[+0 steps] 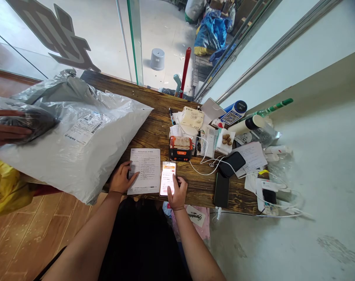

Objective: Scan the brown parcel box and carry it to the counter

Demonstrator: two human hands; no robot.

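Note:
At the left edge of a printed sheet (144, 171) my left hand (121, 178) lies with its fingers apart, thumb and fingertips resting on the paper. Just right of the sheet, a lit smartphone (167, 177) lies face up on the wooden table (154, 125). My right hand (179, 192) is over its right side, with index finger and thumb stretched onto the screen and the other fingers bent loosely. An orange and black portable label printer (180, 150) stands just behind the phone.
Another person's hand (7, 127) rests on a black-wrapped item atop a large white parcel bag (86, 164) at left. Cables, papers, a dark phone (222, 190), a black case (232, 164), nuts (227, 139) and a blue canister (234, 112) crowd the right side, beside the wall.

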